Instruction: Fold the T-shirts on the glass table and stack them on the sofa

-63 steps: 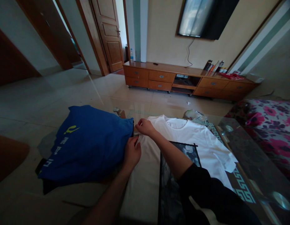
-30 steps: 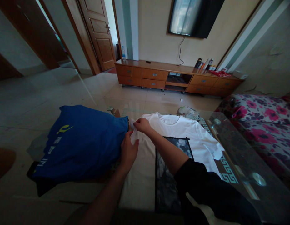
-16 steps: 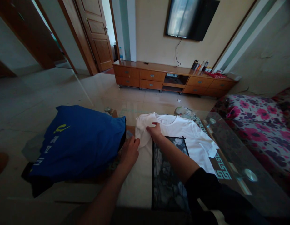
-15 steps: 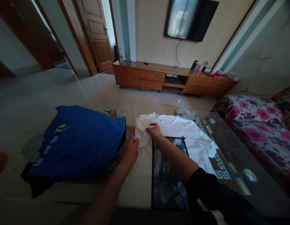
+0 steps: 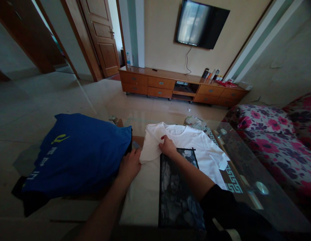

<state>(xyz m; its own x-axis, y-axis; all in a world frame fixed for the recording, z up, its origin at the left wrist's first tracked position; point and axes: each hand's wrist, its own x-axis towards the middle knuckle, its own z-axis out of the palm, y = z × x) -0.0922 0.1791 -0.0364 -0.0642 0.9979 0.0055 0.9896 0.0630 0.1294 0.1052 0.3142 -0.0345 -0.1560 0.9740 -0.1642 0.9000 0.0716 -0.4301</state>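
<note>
A white T-shirt (image 5: 205,144) lies spread on the glass table, with a dark stone-patterned print (image 5: 174,187) on its front. My left hand (image 5: 130,164) is closed at the hem of the left-hand sleeve, pinching the edge of the cloth. On the shirt, between that sleeve and the collar, rests my right hand (image 5: 168,147), its thumb and forefinger apart and slightly bent. The sleeve lies flat between the two hands. Just left of my left hand is a blue garment (image 5: 77,154) with yellow and white lettering and black edges.
The glass table (image 5: 248,167) has a key-pattern border and metal discs. A crumpled plastic bag (image 5: 195,122) lies behind the shirt. A flowered sofa (image 5: 273,140) stands at the right. A low wooden TV cabinet (image 5: 159,87) runs along the far wall under a television (image 5: 202,25).
My left hand has drawn the sleeve hem slightly left and toward me, so the sleeve lies flatter. My right hand stays on the shirt near the shoulder. The view has shifted slightly.
</note>
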